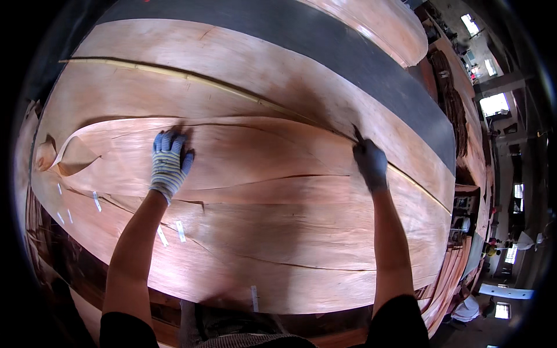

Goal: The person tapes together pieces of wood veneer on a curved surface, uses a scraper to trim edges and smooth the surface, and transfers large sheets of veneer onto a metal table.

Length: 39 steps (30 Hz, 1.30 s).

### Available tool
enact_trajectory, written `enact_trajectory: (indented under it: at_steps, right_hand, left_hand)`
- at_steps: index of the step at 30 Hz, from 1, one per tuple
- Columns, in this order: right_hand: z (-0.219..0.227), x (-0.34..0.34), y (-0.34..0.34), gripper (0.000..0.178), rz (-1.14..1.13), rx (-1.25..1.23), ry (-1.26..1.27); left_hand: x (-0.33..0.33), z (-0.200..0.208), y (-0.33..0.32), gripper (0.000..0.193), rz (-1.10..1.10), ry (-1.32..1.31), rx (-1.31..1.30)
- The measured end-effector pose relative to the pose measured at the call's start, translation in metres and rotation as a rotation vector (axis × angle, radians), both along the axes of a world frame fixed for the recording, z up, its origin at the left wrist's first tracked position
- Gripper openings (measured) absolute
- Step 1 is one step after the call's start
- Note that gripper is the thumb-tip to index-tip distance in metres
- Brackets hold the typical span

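A pale reddish wood veneer sheet (pixel 255 148) lies on a wide stack of veneer (pixel 325 232), with a curled, torn flap (pixel 78 155) at its left end. My left hand (pixel 169 164), in a blue, white and yellow striped glove, rests on the sheet near its far edge, fingers stretched out. A long thin bamboo stick (pixel 232 90) lies slantwise across the stack beyond the sheet. My right hand (pixel 370 162), in a dark glove, is closed around the stick toward its right part. A dark pointed shape stands out ahead of that hand; whether finger or tool is unclear.
Several white tape strips (pixel 180 231) stick to the near left part of the veneer. Beyond the stack runs a dark grey surface (pixel 290 35), with another veneer pile (pixel 377 23) farther off. Stacked veneer (pixel 449 272) stands at the right; a person (pixel 466 307) is in the background.
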State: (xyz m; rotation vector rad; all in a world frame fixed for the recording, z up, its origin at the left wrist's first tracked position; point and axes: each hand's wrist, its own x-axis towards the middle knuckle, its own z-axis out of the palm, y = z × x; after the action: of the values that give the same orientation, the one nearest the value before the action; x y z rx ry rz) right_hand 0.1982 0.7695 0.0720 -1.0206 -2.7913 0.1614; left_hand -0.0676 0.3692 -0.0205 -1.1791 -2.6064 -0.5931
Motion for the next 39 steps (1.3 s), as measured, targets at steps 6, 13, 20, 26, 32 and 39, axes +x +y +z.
enact_trajectory:
  at_steps: [6, 13, 20, 26, 32, 39]
  right_hand:
    - [0.041, 0.179, -0.223, 0.014, -0.03, -0.493, -0.055]
    - [0.091, 0.182, -0.326, 0.033, -0.127, -1.074, -0.113]
    - [0.093, 0.015, -0.369, 0.019, 0.509, -0.401, 0.358]
    - [0.033, -0.107, -0.423, 0.018, 0.655, -0.254, 0.265]
    - [-0.003, -0.073, -0.438, 0.036, 0.74, -0.049, 0.002]
    - [-0.022, 0.012, -0.43, 0.018, 0.521, -0.061, -0.488]
  left_hand:
    - [0.002, 0.011, -0.023, 0.056, 0.055, -0.112, 0.05]
    - [0.035, 0.166, -0.152, 0.06, 0.176, -0.129, 0.598]
    - [0.196, 0.211, -0.357, 0.06, 0.301, 0.215, 0.188]
    - [0.297, 0.169, -0.468, 0.062, 0.483, 0.137, 0.058]
    - [0.413, 0.059, -0.63, 0.06, 1.066, -0.231, -0.213]
    - [0.451, -0.041, -0.751, 0.048, 0.79, -1.326, -1.055]
